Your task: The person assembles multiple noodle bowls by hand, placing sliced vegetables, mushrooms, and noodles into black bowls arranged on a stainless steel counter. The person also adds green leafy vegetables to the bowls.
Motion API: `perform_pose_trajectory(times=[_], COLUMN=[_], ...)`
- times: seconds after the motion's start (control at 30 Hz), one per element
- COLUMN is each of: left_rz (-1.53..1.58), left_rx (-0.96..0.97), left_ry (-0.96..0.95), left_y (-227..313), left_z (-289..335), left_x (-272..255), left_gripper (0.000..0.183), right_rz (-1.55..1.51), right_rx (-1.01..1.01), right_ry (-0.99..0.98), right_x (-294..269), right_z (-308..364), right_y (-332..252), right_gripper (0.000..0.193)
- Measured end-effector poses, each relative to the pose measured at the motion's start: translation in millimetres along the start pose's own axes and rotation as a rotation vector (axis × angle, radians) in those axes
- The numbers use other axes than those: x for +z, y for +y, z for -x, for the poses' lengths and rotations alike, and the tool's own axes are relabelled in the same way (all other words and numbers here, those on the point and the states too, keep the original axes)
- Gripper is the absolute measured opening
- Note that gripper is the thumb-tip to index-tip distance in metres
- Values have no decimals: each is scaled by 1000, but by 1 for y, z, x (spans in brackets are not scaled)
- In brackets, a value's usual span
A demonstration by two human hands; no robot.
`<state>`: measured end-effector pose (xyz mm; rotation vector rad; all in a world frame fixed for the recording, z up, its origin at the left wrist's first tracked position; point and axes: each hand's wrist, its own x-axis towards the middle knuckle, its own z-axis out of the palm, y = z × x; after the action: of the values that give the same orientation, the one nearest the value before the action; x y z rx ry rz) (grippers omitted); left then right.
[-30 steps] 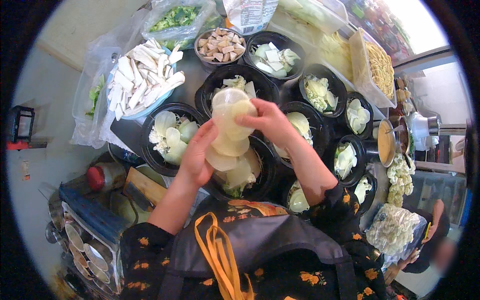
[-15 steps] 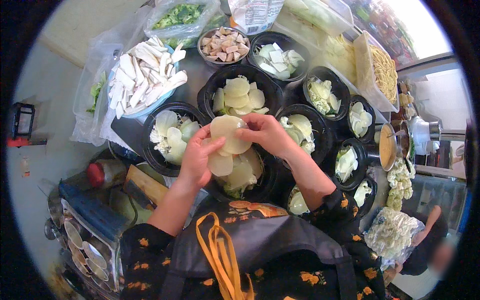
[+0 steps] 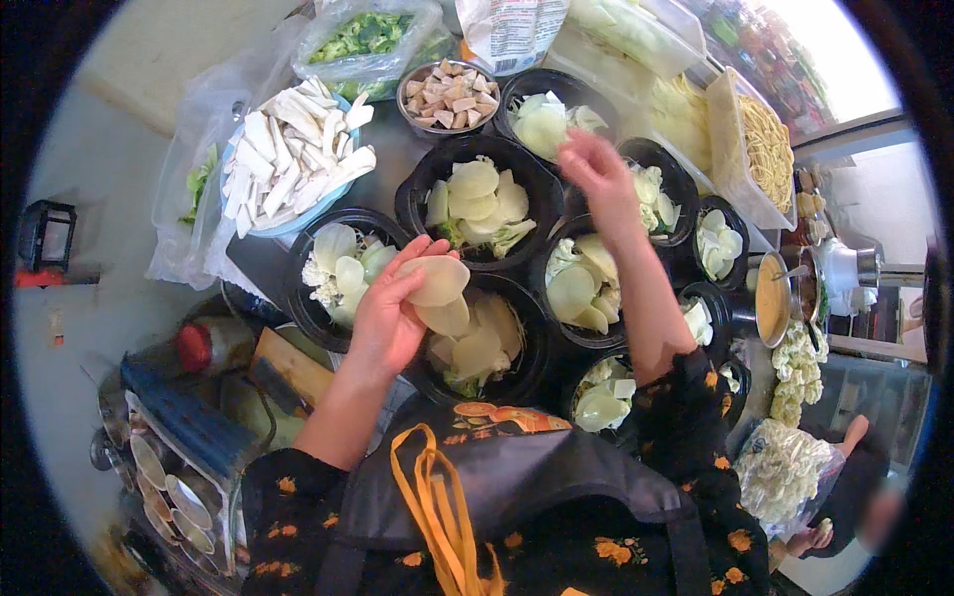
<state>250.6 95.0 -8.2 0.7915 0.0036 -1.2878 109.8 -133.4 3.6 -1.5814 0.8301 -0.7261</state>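
Observation:
My left hand (image 3: pixel 393 308) holds a small stack of thin, round, pale slices (image 3: pixel 439 281), apparently potato, between thumb and fingers. Beneath it stands a black bowl (image 3: pixel 542 363) with similar slices and some greens. My right hand (image 3: pixel 601 179) is raised beside the far black bowl (image 3: pixel 608 99), its fingertips blurred by motion. A wide pale slice (image 3: pixel 542 129) lies on top in that bowl. In the middle, another black bowl (image 3: pixel 407 204) contains round slices and greens. More filled black bowls, one left (image 3: pixel 298 308) and one right (image 3: pixel 549 298), flank my hands.
At the far left, white strips (image 3: pixel 288 149) fill a light-blue bowl. Behind are a metal bowl of pinkish chunks (image 3: pixel 452 96) and bagged broccoli (image 3: pixel 363 35). Noodles (image 3: pixel 763 139) sit in a tub at right, near a pot of brown liquid (image 3: pixel 772 298). Another person (image 3: pixel 855 487) is lower right.
My right hand has left the slices in my left hand and moved up and right to the far bowl. A large round slice now lies there. My left hand still holds its slices.

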Motion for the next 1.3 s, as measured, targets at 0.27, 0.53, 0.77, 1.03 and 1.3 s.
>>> perform_pose_trajectory(times=[0.27,0.53,0.77,1.03,1.3], left_rz=[2,105,165,182,218], left_rx=[102,55,290,564,547], left_ry=[126,169,316,635,516], left_y=[-14,-29,11,69,61], left_z=[4,31,66,105,94], left_x=[1,10,-39,-101,-106], left_gripper=[36,43,51,52,52], right_rz=[-304,-210,-148,505,97], right_rx=[360,405,297,-210,98], right_ry=[-587,-548,-711,-544,-547], right_x=[63,68,134,202,155], right_z=[91,108,85,51,38], right_y=[8,3,-14,21,8], right_gripper=[36,35,28,29,20])
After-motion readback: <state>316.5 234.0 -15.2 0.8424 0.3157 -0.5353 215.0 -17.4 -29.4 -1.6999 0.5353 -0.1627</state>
